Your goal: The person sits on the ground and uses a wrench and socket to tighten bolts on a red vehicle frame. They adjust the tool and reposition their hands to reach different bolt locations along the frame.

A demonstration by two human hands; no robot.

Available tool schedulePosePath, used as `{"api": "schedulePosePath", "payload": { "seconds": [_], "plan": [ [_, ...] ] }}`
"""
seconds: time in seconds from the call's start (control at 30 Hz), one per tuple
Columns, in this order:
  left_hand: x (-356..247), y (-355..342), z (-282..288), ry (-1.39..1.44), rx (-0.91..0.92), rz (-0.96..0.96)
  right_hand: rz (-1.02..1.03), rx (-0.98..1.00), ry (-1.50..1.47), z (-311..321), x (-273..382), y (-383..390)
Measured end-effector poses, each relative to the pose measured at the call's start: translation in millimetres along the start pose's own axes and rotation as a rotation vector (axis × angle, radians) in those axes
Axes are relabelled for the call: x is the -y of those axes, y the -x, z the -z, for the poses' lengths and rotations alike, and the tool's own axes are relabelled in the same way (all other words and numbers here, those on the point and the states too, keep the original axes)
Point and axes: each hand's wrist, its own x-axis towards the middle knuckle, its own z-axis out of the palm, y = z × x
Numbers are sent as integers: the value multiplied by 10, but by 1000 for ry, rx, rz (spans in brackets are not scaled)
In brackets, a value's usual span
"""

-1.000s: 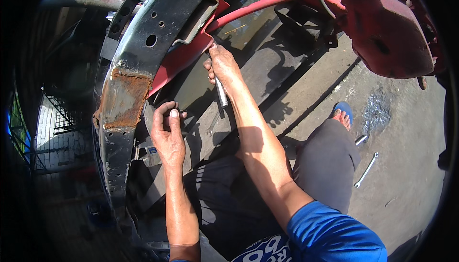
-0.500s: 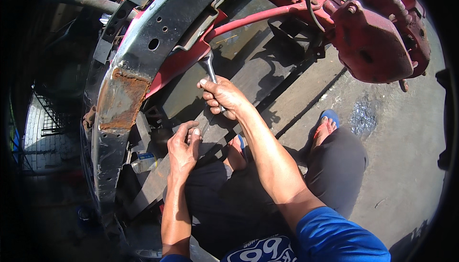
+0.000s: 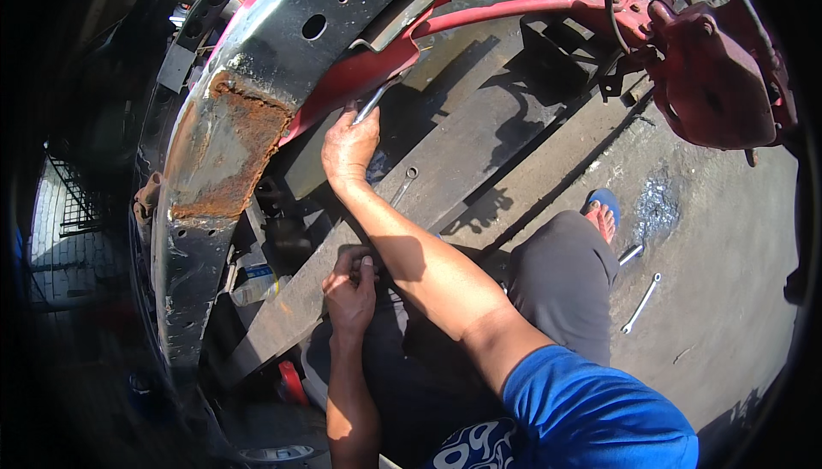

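My right hand point(image 3: 351, 143) is closed round a steel wrench point(image 3: 369, 106), whose upper end reaches to the underside of a curved red bracket point(image 3: 351, 83). This bracket lies along a black frame rail point(image 3: 282, 32) with holes and a rusty patch point(image 3: 227, 148). My left hand point(image 3: 349, 293) is lower down, beside my right forearm, with its loosely bent fingers apart and partly in shadow; I see nothing in it. Another wrench point(image 3: 406, 182) lies on a grey plank point(image 3: 458, 152) just right of my right hand.
A red suspension assembly point(image 3: 706, 83) hangs at the upper right. On the concrete floor point(image 3: 702, 280) lie a combination wrench point(image 3: 642, 302) and a metal tool point(image 3: 631, 255), near my foot in a blue sandal point(image 3: 604, 203). A clear container point(image 3: 255, 285) sits beside the lower rail.
My right hand has shifted left and up along the red bracket, with the wrench at a flatter slant. My left hand has moved slightly right and down.
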Motion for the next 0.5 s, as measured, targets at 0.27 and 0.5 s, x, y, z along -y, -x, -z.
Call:
{"api": "schedulePosePath", "payload": {
  "seconds": [0.27,0.5],
  "plan": [
    [-129,-100,37,59,-16,-24,-398,908,285,1507,962,-929],
    [-292,-76,-112,65,22,-3,-561,864,-177,1377,847,-739]
  ]
}}
